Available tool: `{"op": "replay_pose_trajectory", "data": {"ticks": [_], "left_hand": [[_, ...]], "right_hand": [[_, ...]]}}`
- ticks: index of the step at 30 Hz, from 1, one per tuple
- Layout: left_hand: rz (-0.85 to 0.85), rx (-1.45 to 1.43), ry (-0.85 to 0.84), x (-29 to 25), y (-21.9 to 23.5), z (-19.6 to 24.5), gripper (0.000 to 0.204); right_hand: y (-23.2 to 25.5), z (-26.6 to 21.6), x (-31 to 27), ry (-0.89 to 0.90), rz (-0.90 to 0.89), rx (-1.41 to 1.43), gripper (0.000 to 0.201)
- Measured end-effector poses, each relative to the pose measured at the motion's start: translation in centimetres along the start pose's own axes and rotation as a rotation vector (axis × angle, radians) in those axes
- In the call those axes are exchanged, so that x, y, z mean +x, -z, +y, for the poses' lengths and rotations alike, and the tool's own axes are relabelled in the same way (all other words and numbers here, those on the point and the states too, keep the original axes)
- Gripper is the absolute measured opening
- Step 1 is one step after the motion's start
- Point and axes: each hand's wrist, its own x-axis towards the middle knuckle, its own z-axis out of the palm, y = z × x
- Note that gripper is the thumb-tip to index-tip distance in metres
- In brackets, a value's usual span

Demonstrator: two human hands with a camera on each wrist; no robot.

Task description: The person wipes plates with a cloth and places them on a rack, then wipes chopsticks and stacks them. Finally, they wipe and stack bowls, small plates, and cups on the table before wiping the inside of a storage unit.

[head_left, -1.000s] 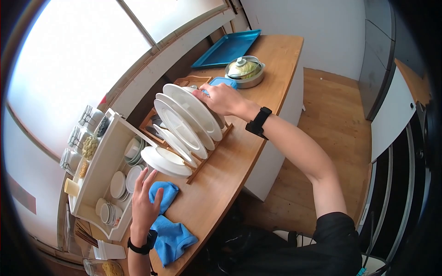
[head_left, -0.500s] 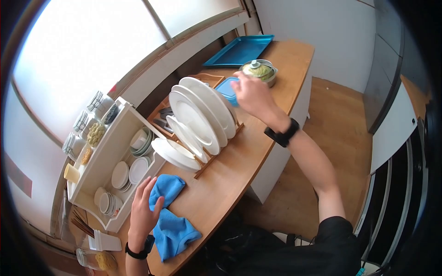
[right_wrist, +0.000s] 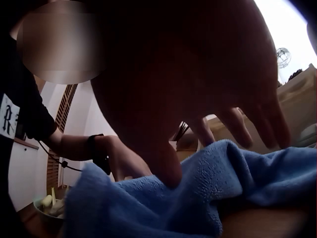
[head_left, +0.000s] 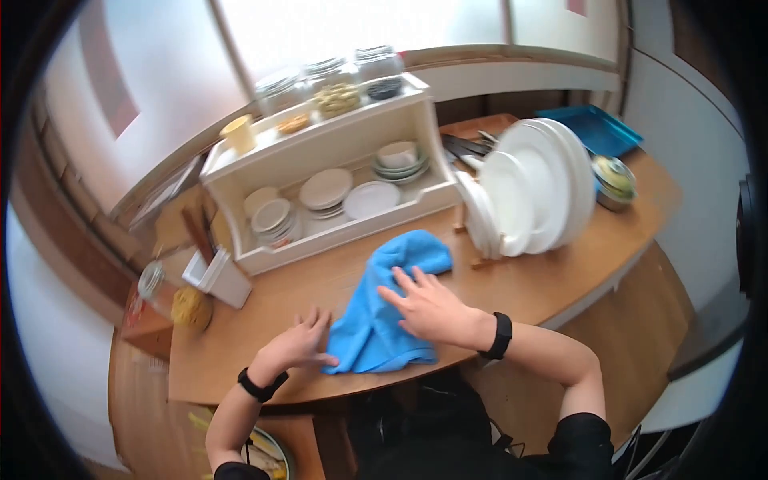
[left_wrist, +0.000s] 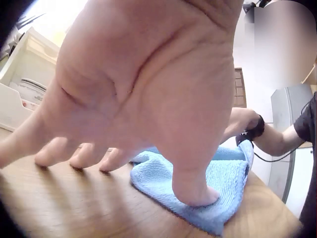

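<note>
Nearest the person, the left hand (head_left: 294,346) lies flat on the wooden surface (head_left: 264,304) close to its front edge, fingers spread and straight, its thumb pressing the near left corner of the blue cloth (head_left: 390,316); its grip is released, nothing grasped. Just beside it the right hand (head_left: 432,308) rests on top of the cloth, fingers straight and fanned, grip likewise released. The cloth lies rumpled near the middle of the surface, its near edge close to the front rim and its far fold reaching toward the white shelf unit (head_left: 320,152). Bare wood shows left of the left hand and right of the right hand. Farther left stand a jar (head_left: 172,300) and a small white holder (head_left: 218,276). Beyond the cloth to the right, white plates (head_left: 532,188) stand upright in a rack; behind them a lidded pot (head_left: 614,180) and a blue tray (head_left: 596,128)
</note>
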Motion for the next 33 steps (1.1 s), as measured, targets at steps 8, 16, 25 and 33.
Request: {"op": "replay_pose_trajectory", "data": {"ticks": [8, 16, 25, 33], "left_hand": [[-0.015, -0.042, 0.098, -0.2, 0.5, 0.5, 0.118], [-0.072, -0.162, 0.165, 3.1, 1.3, 1.3, 0.118], [-0.156, -0.198, 0.214, 3.7, 3.3, 0.9, 0.123], [-0.073, -0.165, 0.195, 3.5, 2.5, 0.6, 0.118]], "right_hand": [[0.4, 1.4, 6.0, -0.009, -0.542, 0.11, 0.054], [1.0, 1.6, 10.9, 0.016, -0.648, 0.095, 0.035], [-3.8, 1.9, 17.6, 0.154, -0.725, -0.149, 0.024], [-2.5, 1.7, 20.3, 0.06, -0.838, -0.156, 0.044]]}}
